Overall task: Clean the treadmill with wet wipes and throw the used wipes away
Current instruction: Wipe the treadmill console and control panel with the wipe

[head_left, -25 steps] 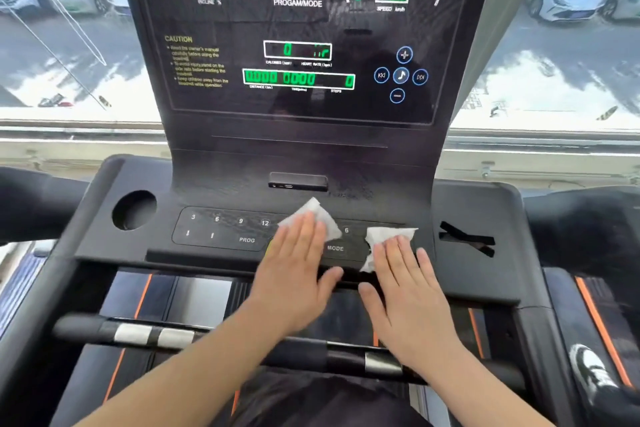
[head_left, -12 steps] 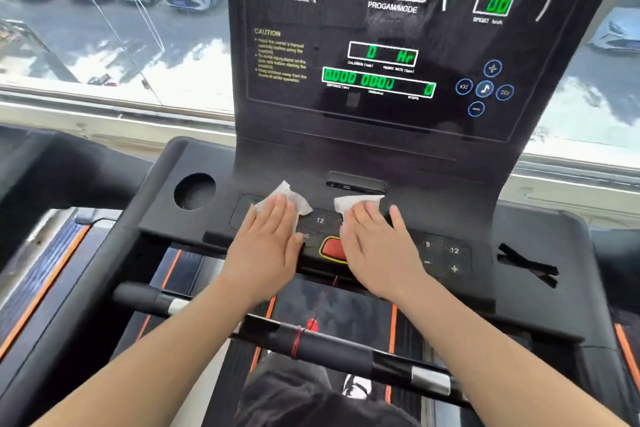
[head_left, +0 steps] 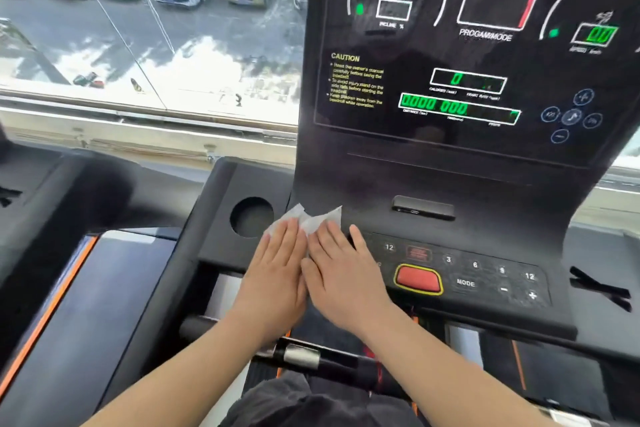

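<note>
The black treadmill console (head_left: 485,229) fills the view, with a lit display panel (head_left: 467,55) above a button strip holding a red stop button (head_left: 418,278). My left hand (head_left: 277,274) lies flat with straight fingers on a white wet wipe (head_left: 289,217), pressing it onto the left end of the console. Right beside it, my right hand (head_left: 343,277) presses a second white wipe (head_left: 323,218) flat the same way. The two hands touch along their inner edges. Only the far corners of both wipes show past the fingertips.
A round cup holder (head_left: 252,217) sits just left of the wipes. A handlebar (head_left: 311,357) with a silver sensor crosses under my wrists. Another treadmill (head_left: 69,270) stands at the left. A window (head_left: 145,24) behind looks down on parked cars.
Both hands have slid their wipes leftward across the button strip, from around the red button to the console's left end by the cup holder. The hands have closed together. The view turned left.
</note>
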Demonstrator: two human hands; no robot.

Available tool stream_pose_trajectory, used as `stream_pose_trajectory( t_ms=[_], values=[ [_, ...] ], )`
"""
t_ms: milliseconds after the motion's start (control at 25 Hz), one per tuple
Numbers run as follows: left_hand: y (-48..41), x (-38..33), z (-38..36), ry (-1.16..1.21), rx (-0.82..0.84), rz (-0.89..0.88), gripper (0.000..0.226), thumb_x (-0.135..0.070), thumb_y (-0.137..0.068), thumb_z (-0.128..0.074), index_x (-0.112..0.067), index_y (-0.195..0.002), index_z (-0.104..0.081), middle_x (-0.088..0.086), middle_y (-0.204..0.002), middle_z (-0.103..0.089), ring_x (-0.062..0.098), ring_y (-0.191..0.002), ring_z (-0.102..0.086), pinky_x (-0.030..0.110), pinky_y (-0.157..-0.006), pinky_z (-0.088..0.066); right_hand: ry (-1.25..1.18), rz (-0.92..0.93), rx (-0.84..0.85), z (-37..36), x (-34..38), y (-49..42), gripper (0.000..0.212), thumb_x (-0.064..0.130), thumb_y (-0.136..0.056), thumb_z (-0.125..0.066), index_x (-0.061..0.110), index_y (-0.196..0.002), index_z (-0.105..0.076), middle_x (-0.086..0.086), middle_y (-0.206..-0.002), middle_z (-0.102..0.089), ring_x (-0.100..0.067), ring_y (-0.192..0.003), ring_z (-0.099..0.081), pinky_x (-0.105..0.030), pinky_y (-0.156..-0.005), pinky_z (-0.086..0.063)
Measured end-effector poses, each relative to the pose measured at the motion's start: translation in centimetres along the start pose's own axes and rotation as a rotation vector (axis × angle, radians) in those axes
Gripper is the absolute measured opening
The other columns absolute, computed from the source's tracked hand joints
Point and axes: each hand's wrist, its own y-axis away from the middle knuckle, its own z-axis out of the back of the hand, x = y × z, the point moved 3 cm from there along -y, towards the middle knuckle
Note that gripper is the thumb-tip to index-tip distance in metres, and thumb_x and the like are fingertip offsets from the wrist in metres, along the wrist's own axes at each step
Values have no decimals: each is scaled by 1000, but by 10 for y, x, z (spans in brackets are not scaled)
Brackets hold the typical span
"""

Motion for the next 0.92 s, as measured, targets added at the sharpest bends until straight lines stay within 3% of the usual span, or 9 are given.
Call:
stream_pose_trajectory(
  t_ms=[160, 400, 640, 800, 920],
  values=[
    [25, 4, -3, -39, -71, -123, 64, -34, -100, -35, -3, -155, -36, 13, -168, -20, 26, -157, -11, 50, -123, -21, 70, -15, -77, -15, 9, 44, 60, 49, -107, -26, 15, -155, -41, -1, -163, -35, -17, -156, -18, -49, -126, -8],
    [26, -28, -22, -102, -32, -365, 79, -41, -92, -51, -2, -157, -28, 16, -169, -12, 33, -157, -10, 52, -122, -20, 175, -137, -133, -32, -5, 90, 62, 50, -104, -34, 12, -149, -50, -5, -161, -39, -20, -154, -24, -51, -124, -15],
    [9, -47, -21, -156, -82, -427, 77, -39, -91, -47, -1, -157, -31, 18, -168, -15, 32, -157, -12, 50, -123, -18, 203, -273, -244, -34, -15, 95, 66, 50, -100, -42, 8, -151, -47, -9, -160, -40, -25, -152, -29, -52, -123, -18],
    [-12, -11, -11, -131, -173, -334, 62, -44, -106, -36, -4, -153, -42, 15, -163, -32, 29, -152, -30, 48, -121, -28, 256, -100, -331, -29, -24, 82, 57, 18, -89, -45, 5, -143, -57, -13, -153, -50, -27, -144, -45, -49, -118, -29],
    [-12, -16, -14, -144, -202, -337, 57, -38, -107, -35, -1, -148, -48, 17, -159, -40, 31, -149, -36, 48, -120, -29, 359, 41, -321, -21, -39, 76, 56, 13, -85, -44, 2, -136, -62, -16, -144, -58, -31, -135, -55, -49, -116, -30]
  ],
)
